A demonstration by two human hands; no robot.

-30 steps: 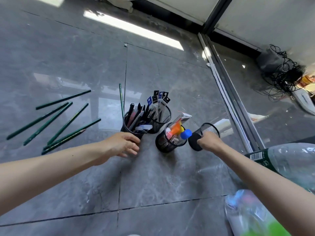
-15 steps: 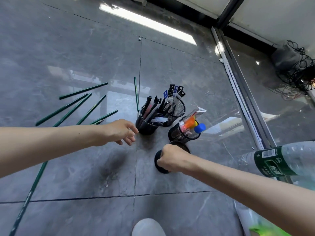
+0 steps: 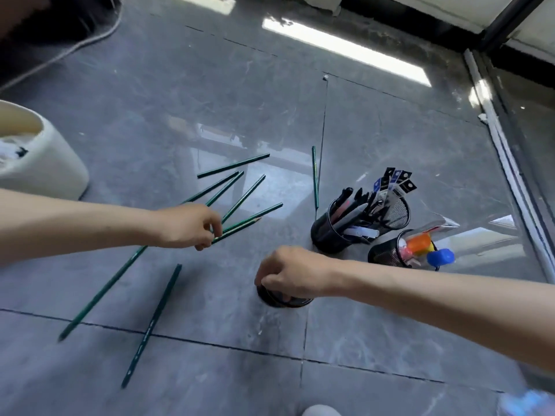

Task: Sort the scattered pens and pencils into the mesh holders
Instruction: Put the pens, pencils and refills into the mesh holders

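Presently the left hand is seen low over the grey tiled floor, its fingers curled and pinching the near ends of a pencil pair, two green pencils lying side by side. The right hand is closed from above over the rim of a black mesh holder, which stands on the floor and is mostly hidden beneath the hand; what it contains cannot be told.

Further green pencils are spread in a loose fan beyond the left hand. Two long ones lie nearer, crossing a tile seam. A single pencil is laid along another seam, its end near the pen-filled holder.

That holder is packed with dark pens and stands just beside a rear holder carrying tagged items. A third holder, with an orange marker and a blue cap in it, is placed to their right, well apart from the gripped one.

A cream bin is seen at the left edge.
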